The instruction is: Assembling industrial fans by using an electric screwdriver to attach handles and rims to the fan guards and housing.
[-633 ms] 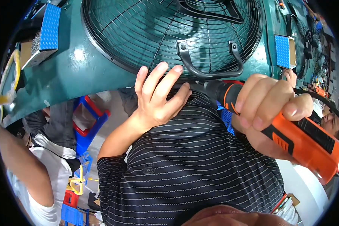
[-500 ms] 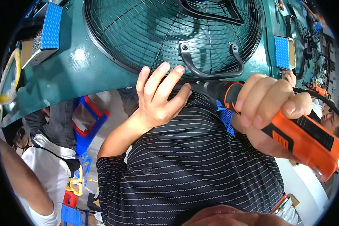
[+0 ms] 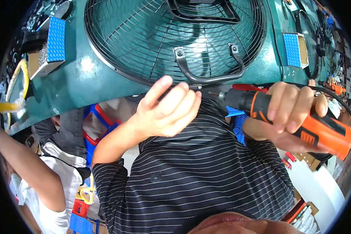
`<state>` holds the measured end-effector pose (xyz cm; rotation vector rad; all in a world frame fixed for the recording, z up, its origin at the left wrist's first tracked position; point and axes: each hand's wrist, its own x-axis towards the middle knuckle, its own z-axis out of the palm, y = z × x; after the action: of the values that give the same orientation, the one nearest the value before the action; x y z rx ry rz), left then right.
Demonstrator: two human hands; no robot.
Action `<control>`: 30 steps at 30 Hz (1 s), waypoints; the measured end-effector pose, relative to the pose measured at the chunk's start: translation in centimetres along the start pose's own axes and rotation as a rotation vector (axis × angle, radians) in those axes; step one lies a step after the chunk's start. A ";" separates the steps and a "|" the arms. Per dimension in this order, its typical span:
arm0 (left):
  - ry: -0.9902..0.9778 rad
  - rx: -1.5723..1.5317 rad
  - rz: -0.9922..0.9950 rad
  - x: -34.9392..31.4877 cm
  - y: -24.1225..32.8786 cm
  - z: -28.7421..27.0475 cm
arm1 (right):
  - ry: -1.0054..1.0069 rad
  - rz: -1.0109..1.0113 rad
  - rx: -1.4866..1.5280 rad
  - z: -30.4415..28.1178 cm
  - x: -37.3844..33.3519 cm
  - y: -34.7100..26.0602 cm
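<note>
1. My right hand (image 3: 294,107) is wrapped firmly around an orange-and-black power screwdriver (image 3: 327,134), which lies nearly level in front of my shirt, its nose toward my left.
2. I judge the screwdriver fairly heavy and rigid, its weight toward the thick orange end; the ribbed black inserts should resist slipping, and the barrel where my fingers close looks the sound place to hold.
3. My left hand (image 3: 165,115) is raised with fingers loosely curled and parted. I see nothing in it, and cannot tell whether a fingertip brushes the guard's rim.
4. Between my hands, the slim metal bit (image 3: 213,94) points toward a small shiny screw head (image 3: 199,87) at the rim, apart from it.
5. Just beyond is the round black fan guard (image 3: 160,41), lying on the table: thin, glossy, curved wires, probably light and springy, best gripped by the stiffer rim.
6. Its smooth U-shaped carry handle (image 3: 214,79) has flattened, screwed ends and looks sturdier than the wires.
7. Farther out, the green tabletop (image 3: 70,91) gleams, bearing a blue diamond-patterned carton (image 3: 56,39) of small metal pieces.
</note>
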<state>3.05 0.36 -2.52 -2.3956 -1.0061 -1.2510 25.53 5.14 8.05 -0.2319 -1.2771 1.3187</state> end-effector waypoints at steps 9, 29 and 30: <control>-0.624 0.275 0.717 7.2 -0.8 -2.2 | 0.249 -0.040 0.096 -5.3 -3.9 -3.6; -0.975 0.183 0.965 11.9 1.3 0.1 | 0.703 0.147 0.468 -10.0 -9.2 -1.7; -0.993 0.189 0.947 12.0 1.4 0.1 | 0.695 0.125 0.509 -10.0 -9.3 -1.7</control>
<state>8.75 4.93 7.06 -2.7134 -0.0081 0.3697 36.68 2.29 0.47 -0.3701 -0.3336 1.4460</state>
